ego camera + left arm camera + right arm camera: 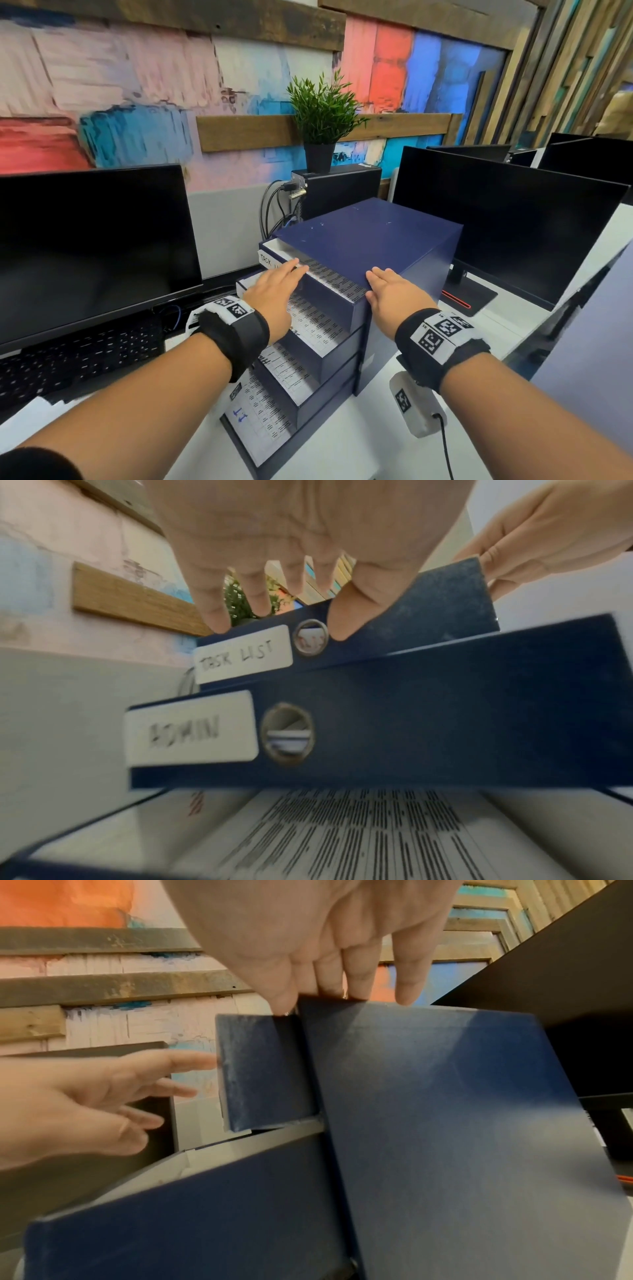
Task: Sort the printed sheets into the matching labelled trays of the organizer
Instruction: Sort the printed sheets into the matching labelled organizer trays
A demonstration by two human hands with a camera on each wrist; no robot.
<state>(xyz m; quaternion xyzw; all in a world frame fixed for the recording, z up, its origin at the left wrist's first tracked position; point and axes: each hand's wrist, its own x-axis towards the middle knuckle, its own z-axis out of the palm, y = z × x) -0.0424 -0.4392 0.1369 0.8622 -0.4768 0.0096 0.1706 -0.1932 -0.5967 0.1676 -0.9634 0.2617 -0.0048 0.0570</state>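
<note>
Both hands are up at the top of the blue organizer (370,246) right now. The left hand (274,291) is laid flat, fingers straight, over the front of the top tray (394,631), the one labelled TASK LIST, so no grip there, it's wide and holding nothing. The right hand (394,294) is also flat and wide, fingers straight along the organizer's front right corner, thumb on the front edge.

The printed sheets (301,329) are sitting in the trays, which are pulled out stepwise like stairs, each with a sheet showing. The tray under the top one reads ADMIN (192,729).

Pretty cramped surface (342,442) though. A dark monitor (92,246) and keyboard (78,359) crowd the left side, and another monitor (507,233) stands just beside the organizer on the right. Behind it there's a black computer box (342,192) with cables plugged in and a potted plant (322,120) on top. A small white device (414,407) with a cord lies near the right wrist.
</note>
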